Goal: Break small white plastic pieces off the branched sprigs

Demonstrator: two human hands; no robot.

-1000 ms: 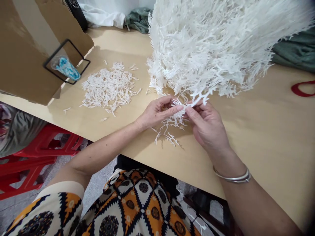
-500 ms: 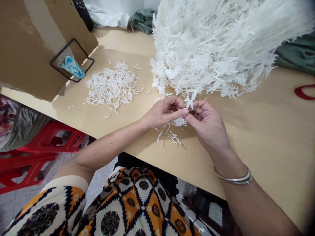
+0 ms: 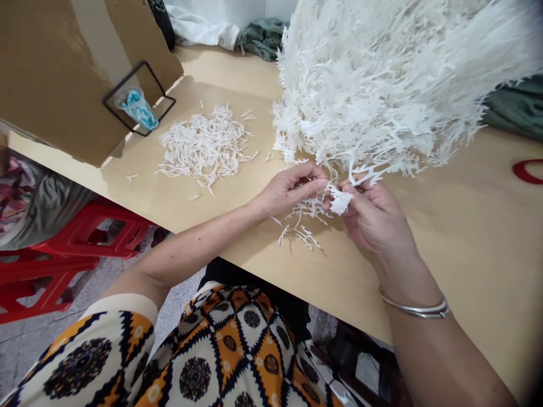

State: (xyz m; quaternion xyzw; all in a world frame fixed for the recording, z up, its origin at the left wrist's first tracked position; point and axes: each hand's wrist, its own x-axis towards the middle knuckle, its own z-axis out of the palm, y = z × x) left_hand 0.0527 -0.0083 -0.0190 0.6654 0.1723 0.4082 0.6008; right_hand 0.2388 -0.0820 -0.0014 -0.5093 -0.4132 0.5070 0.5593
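Observation:
Thumb and fingers of my right hand [image 3: 373,212] are closed on a white branched plastic piece [image 3: 340,200], whose feathery end shows below the fingertips and whose stems stick out above. My left hand [image 3: 297,186] pinches at the left edge of the same piece, close to the right fingertips. Beneath both hands lie loose white bare stems [image 3: 301,234] on the table. Just beyond them rises a large heap of white branched plastic pieces [image 3: 373,96]. A smaller pile of short white sprigs [image 3: 207,144] lies to the left of my left hand.
A cardboard box [image 3: 63,73] stands at the left, with a black wire stand [image 3: 139,99] holding a blue-and-white packet before it. Green cloth [image 3: 263,38] lies at the back. A red ring-shaped handle [image 3: 528,171] is at the right edge. Red stools [image 3: 85,243] stand below the table.
The white piece has turned between my hands, its feathery end now pointing down toward me. My right hand has moved slightly right, away from the left. The whole view has shifted a little.

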